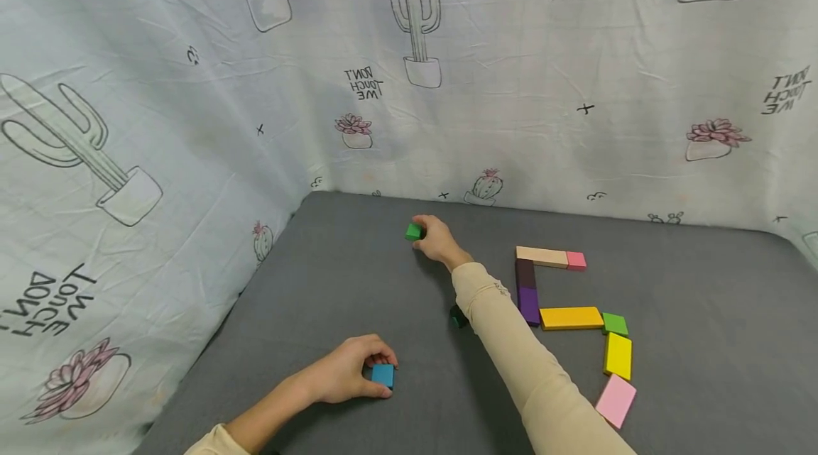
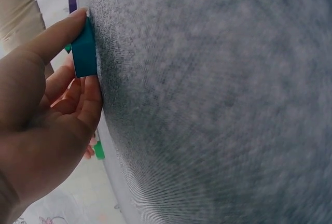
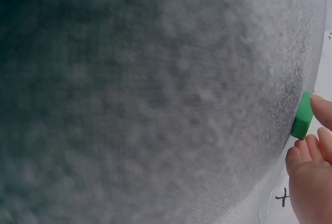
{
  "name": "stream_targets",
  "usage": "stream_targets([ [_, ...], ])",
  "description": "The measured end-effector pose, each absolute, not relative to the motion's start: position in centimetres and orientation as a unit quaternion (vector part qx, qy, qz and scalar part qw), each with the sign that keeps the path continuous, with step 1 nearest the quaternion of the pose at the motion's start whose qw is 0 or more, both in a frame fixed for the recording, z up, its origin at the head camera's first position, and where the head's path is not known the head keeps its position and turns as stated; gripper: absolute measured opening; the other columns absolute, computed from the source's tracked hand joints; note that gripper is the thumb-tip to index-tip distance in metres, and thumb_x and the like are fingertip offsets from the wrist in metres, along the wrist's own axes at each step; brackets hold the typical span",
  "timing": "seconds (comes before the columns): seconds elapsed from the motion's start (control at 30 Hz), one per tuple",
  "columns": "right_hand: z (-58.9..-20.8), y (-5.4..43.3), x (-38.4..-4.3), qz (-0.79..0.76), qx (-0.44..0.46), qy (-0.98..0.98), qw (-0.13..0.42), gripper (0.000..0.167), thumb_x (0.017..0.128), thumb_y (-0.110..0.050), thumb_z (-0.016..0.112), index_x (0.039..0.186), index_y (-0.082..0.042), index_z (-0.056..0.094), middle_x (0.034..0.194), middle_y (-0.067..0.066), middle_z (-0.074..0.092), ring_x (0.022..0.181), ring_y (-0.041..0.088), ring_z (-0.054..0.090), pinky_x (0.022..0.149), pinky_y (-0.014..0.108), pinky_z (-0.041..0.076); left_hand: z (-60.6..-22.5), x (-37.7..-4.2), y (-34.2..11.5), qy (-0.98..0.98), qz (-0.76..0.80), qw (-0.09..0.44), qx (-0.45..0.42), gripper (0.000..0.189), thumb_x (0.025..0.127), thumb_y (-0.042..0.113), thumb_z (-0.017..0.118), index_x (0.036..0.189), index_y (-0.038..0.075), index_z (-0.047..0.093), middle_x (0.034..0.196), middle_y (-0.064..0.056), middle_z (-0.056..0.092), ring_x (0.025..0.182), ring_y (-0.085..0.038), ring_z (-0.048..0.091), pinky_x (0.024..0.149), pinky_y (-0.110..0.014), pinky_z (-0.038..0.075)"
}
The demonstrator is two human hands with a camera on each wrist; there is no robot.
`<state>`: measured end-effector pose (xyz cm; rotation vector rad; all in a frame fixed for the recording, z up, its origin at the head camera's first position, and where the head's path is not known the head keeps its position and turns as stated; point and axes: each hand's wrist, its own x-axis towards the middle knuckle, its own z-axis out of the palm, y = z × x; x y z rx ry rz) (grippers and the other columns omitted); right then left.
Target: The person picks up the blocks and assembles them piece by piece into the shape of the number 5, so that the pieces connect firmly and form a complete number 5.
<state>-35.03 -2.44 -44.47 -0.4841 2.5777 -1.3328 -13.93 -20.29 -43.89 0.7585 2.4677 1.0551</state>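
My left hand (image 1: 351, 370) pinches a small blue block (image 1: 383, 375) between thumb and fingers, low over the grey tabletop at the near left of centre. In the left wrist view the same blue block (image 2: 84, 53) stands against the grey surface, thumb on one side and fingertips on the other. Farther off, near the back edge, my right hand (image 1: 438, 240) holds a green block (image 1: 414, 231) by its sides. The right wrist view shows that green block (image 3: 303, 116) at the grey surface, between thumb and fingers.
Right of my right arm, blocks lie in a bent line: beige (image 1: 542, 256), coral (image 1: 576, 260), dark brown (image 1: 525, 274), purple (image 1: 528, 306), orange (image 1: 571, 318), green (image 1: 615, 324), yellow (image 1: 618, 355), pink (image 1: 616, 400). A dark green thing (image 1: 457, 316) is partly hidden by my right sleeve. A cactus-print cloth (image 1: 511, 86) borders the table.
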Motion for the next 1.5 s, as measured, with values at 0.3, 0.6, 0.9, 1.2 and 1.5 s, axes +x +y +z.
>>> stream_targets([
  [0.3, -44.7, -2.5, -35.6, -0.433, -0.169, 0.881, 0.087, 0.054, 0.086, 0.0, 0.069, 0.136, 0.001, 0.049, 0.132, 0.017, 0.05, 0.118, 0.028, 0.049, 0.095, 0.036, 0.042, -43.8, -14.1, -20.1, 0.872, 0.368, 0.172, 0.274, 0.03, 0.079, 0.022, 0.08, 0.104, 0.015, 0.064, 0.094, 0.012, 0.054, 0.084, -0.002, 0.051, 0.076, -0.024, 0.046],
  [0.6, -44.7, -3.0, -35.5, -0.441, -0.152, 0.881, 0.081, 0.059, 0.086, -0.003, 0.07, 0.14, -0.005, 0.044, 0.132, 0.016, 0.051, 0.117, 0.028, 0.049, 0.092, 0.037, 0.043, -44.0, -14.1, -19.9, 0.869, 0.373, 0.167, 0.278, 0.03, 0.079, 0.021, 0.08, 0.103, 0.014, 0.064, 0.095, 0.012, 0.054, 0.083, -0.002, 0.052, 0.076, -0.023, 0.046],
  [0.9, -44.3, -2.8, -35.5, -0.41, -0.171, 0.89, 0.099, 0.051, 0.089, 0.005, 0.062, 0.137, -0.002, 0.048, 0.131, 0.017, 0.051, 0.118, 0.028, 0.049, 0.092, 0.036, 0.043, -43.8, -14.0, -19.7, 0.87, 0.37, 0.173, 0.275, 0.03, 0.079, 0.02, 0.08, 0.103, 0.014, 0.064, 0.095, 0.012, 0.054, 0.084, -0.002, 0.052, 0.076, -0.023, 0.046],
  [1.2, -43.1, -3.0, -35.4, -0.381, -0.182, 0.895, 0.141, 0.046, 0.086, -0.002, 0.07, 0.129, 0.002, 0.055, 0.126, 0.017, 0.055, 0.109, 0.026, 0.054, 0.087, 0.032, 0.047, -43.5, -14.1, -19.8, 0.87, 0.375, 0.178, 0.267, 0.03, 0.08, 0.021, 0.08, 0.104, 0.014, 0.064, 0.096, 0.01, 0.054, 0.084, -0.003, 0.052, 0.076, -0.024, 0.046],
  [1.5, -43.4, -3.2, -35.2, -0.397, -0.148, 0.895, 0.139, 0.041, 0.085, -0.002, 0.071, 0.125, 0.0, 0.06, 0.122, 0.016, 0.057, 0.106, 0.025, 0.056, 0.083, 0.031, 0.048, -43.7, -14.1, -19.9, 0.869, 0.375, 0.185, 0.263, 0.029, 0.081, 0.022, 0.079, 0.104, 0.015, 0.063, 0.097, 0.011, 0.054, 0.085, -0.003, 0.052, 0.077, -0.024, 0.046],
])
